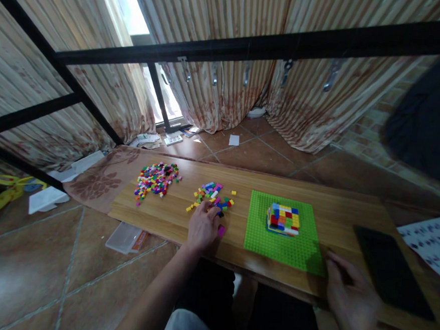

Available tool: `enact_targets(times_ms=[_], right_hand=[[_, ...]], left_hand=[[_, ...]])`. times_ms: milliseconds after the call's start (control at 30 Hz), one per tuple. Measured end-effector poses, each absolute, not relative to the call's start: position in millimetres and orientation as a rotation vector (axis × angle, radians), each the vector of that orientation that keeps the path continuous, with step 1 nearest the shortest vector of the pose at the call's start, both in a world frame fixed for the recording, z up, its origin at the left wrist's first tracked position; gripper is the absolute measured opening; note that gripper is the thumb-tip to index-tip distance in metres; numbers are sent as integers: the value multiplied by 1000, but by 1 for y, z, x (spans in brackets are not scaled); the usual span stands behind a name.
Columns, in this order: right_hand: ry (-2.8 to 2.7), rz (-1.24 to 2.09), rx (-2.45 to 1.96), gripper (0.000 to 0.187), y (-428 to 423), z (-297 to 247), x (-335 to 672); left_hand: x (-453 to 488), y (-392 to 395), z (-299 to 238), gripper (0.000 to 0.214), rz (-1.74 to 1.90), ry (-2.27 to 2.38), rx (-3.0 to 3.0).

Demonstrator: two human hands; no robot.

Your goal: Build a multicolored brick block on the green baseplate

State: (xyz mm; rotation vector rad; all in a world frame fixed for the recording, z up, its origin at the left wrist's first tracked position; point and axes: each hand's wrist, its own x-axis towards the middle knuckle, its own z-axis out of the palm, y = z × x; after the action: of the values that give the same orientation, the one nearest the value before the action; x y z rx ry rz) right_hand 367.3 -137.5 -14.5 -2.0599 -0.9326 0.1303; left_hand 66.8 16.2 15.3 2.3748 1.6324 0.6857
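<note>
My left hand [202, 227] reaches into a small pile of toy building bricks [211, 190], its fingers bent and slightly apart over the near edge; part of the fingertips is hidden. A magenta brick [221, 231] lies just right of that hand. To the right is a green studded baseplate [257, 228] bearing a low block of stacked bricks [284, 220], its top a patchwork of red, yellow, white, blue and green. My right hand [352, 295] rests by the baseplate's near right corner, fingers loosely curled with a gap and nothing visible in them.
A larger heap of mixed bricks [156, 180] sits at the left of the wooden table [189, 170]. A dark flat panel [393, 270] and a printed sheet [431, 245] are at the right. A clear plastic box [124, 237] lies below the table's front edge. A black metal frame [228, 52] crosses beyond.
</note>
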Motion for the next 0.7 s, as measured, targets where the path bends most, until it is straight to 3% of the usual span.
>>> enact_targets(times_ms=[367,533,700], right_hand=[[-953,118,-2034,35,-136,-19,367],[-946,125,-2025,34,-133,-21,372],[-1050,88,-1969,32,-123,-21,387]], left_hand=[[65,22,23,18,589,1592,2438],[69,16,33,15,872,1647,2170],[104,3,51,14,1090,1319,1585]])
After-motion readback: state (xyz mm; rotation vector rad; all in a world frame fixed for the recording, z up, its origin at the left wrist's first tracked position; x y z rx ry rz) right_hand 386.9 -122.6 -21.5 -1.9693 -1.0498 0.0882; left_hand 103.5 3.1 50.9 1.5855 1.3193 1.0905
